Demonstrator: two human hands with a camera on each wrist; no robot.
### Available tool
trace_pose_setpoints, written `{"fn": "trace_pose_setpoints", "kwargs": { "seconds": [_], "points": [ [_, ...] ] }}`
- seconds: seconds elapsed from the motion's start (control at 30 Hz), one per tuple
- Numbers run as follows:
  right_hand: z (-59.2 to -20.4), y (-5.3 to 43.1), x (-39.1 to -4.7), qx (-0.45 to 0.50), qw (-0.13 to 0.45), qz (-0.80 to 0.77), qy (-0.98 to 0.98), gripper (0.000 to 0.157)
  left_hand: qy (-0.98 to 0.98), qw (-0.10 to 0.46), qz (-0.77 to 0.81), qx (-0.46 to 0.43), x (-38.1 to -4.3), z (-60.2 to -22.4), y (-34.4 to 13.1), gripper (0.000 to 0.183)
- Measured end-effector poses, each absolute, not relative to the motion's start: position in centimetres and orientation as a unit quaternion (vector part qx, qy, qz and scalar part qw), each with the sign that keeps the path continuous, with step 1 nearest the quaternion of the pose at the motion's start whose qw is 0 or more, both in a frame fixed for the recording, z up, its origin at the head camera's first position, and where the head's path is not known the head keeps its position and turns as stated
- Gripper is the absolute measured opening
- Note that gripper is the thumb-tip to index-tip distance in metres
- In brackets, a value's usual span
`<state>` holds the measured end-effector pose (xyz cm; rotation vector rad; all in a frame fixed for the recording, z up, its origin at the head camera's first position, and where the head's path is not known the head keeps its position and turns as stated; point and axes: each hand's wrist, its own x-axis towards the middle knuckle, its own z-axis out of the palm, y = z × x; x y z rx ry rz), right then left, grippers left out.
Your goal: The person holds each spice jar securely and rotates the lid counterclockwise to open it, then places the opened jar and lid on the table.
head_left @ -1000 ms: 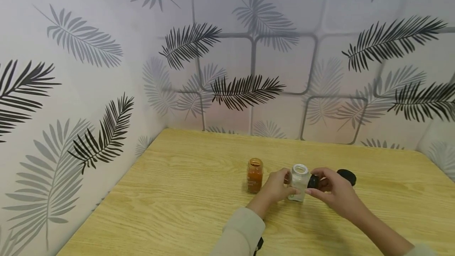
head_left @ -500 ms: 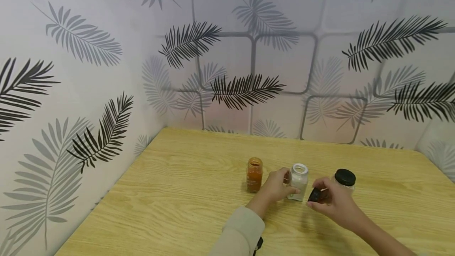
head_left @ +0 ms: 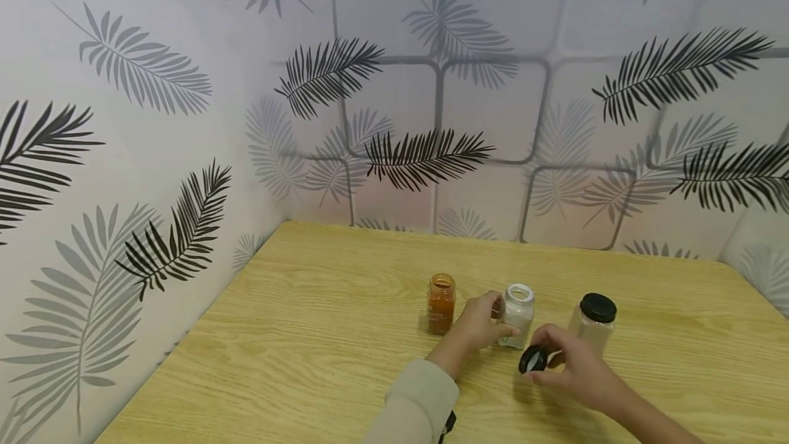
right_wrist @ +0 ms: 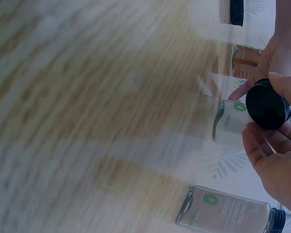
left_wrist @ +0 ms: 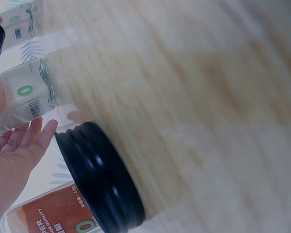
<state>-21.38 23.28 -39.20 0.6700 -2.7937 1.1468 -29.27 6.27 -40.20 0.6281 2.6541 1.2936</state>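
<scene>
My left hand [head_left: 479, 324] holds an uncapped clear glass spice jar [head_left: 520, 314] upright on the table, thumb on one side and fingers on the other. Pale powder shows inside it. Just in front and to the right, my right hand [head_left: 576, 367] pinches a black screw lid [head_left: 533, 360], tilted with its hollow inside partly showing in the head view. The right wrist view shows the smooth top of this lid [right_wrist: 266, 104]. Left of my left hand stands another uncapped jar [head_left: 441, 305], filled with red-brown spice.
A black-capped jar [head_left: 596, 317] stands to the right, behind my right hand; its label [right_wrist: 227, 211] reads onion powder. Another black lid [left_wrist: 101, 177] lies on the wood-grain table [head_left: 296, 334] near my left forearm. A leaf-patterned wall [head_left: 394, 108] rises behind.
My right hand has drawn the black lid away from the jar, toward me and down, and turned it. The capped jar at right has come into fuller view. My left hand stays put.
</scene>
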Motion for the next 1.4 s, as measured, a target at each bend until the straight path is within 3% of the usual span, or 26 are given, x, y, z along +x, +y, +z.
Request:
{"fn": "trace_pose_setpoints", "kwargs": {
  "seconds": [1.13, 1.4],
  "points": [
    [-41.0, 22.5, -21.0, 0.238, -0.059, 0.388, -0.889, 0.040, 0.879, 0.055, 0.425, 0.208, -29.2, -40.2, 6.3, 0.049],
    [-41.3, 22.7, -21.0, 0.250, -0.082, 0.352, -0.898, 0.050, 0.880, 0.060, 0.425, 0.203, -29.1, -40.0, 6.3, 0.050]
  ]
}}
